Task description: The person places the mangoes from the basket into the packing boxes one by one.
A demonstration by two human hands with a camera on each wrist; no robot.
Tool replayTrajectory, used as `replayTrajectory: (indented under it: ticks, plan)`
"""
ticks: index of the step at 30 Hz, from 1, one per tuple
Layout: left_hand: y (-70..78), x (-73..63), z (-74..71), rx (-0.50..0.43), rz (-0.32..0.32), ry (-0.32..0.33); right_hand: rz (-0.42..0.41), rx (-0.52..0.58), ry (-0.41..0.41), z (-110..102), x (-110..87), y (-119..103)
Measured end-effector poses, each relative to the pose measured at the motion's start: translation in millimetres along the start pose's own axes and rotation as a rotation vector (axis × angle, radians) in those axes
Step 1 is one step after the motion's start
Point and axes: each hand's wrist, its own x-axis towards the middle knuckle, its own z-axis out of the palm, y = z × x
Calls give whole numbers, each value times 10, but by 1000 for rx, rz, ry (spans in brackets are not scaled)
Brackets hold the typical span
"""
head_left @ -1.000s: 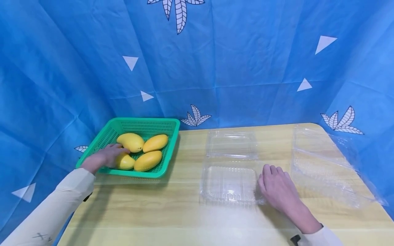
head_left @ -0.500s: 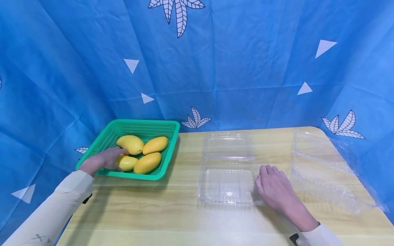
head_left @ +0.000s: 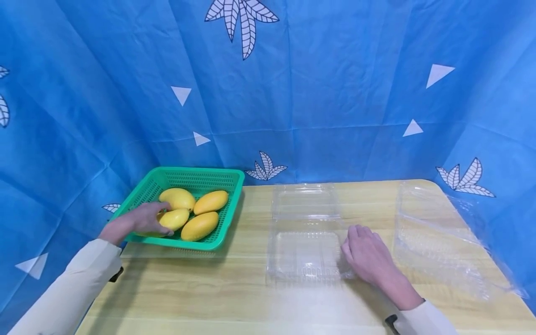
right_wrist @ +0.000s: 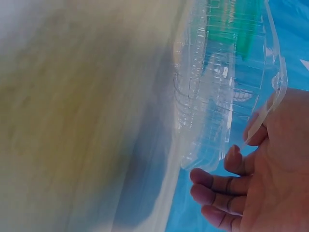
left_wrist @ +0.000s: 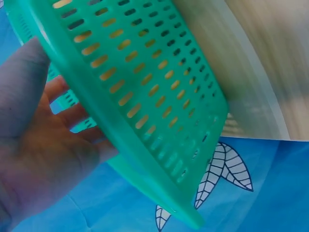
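In the head view my left hand (head_left: 146,219) reaches over the near-left side of a green plastic basket (head_left: 228,228). Its thumb and fingers grip a yellow mango (head_left: 176,218). A bit more yellow shows under the palm. Beside the held fruit lie other mangoes (head_left: 200,226). The left wrist view has the fingers partly hidden behind the basket rim (left_wrist: 91,108). My right hand (head_left: 368,256) pinches the right edge of an opened clear plastic clamshell box (head_left: 307,256), its lid folded back towards the curtain. In the right wrist view the box's rim (right_wrist: 280,92) runs between thumb and fingers.
More clear plastic boxes (head_left: 439,237) lie at the right side of the wooden table (head_left: 234,298), some reaching past its edge. A blue curtain (head_left: 335,93) with white leaf and triangle prints surrounds the table at the back and sides.
My left fingers have closed around a mango, which has shifted and turned slightly in the basket. The right hand and the clamshell box have slid a little leftward in the view, which has tilted up.
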Motion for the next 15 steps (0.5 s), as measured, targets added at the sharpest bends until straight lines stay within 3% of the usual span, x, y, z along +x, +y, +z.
replayTrajectory:
  ticks: [9,15]
  plan:
    - [104,-45,-68,-35,-26,163,5,-11,-21,31,105,-7]
    - [254,-111,-151,-136,-33,231,-2,-41,-14,34,152,-7]
